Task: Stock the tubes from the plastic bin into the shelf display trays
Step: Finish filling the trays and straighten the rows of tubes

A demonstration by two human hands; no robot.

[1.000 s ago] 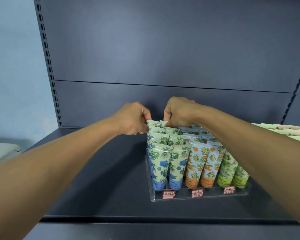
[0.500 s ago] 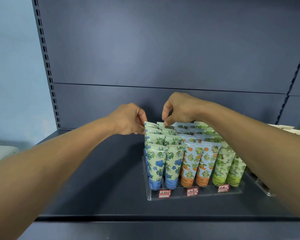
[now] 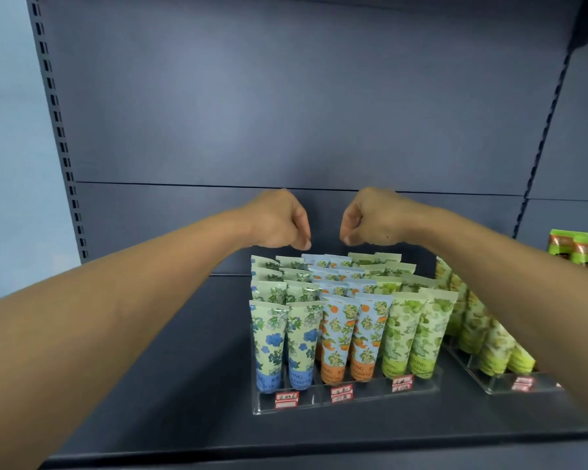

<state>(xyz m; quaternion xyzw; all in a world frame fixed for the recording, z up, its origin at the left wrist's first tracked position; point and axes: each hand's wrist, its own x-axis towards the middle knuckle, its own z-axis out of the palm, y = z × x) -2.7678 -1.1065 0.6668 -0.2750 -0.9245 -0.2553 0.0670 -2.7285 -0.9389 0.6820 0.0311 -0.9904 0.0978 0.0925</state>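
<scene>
A clear display tray [image 3: 319, 403] stands on the dark shelf [image 3: 184, 385], filled with upright tubes in several rows. Blue-flower tubes [image 3: 269, 337] fill its left lanes, orange-fruit tubes [image 3: 340, 337] the middle, green-leaf tubes [image 3: 404, 334] the right. My left hand [image 3: 275, 220] and my right hand [image 3: 370, 217] hover side by side just above the back row, apart from the tubes. Both have their fingers curled in and hold nothing. The plastic bin is not in view.
A second clear tray [image 3: 499, 385] with yellow-green tubes [image 3: 479, 327] stands close on the right, partly behind my right forearm. Green and orange boxes [image 3: 577, 249] sit at the far right. The shelf's back panel rises right behind the trays.
Both hands let go of the tops of the back-row tubes and lifted a little above them. The view shifted left, bringing the second tray into sight.
</scene>
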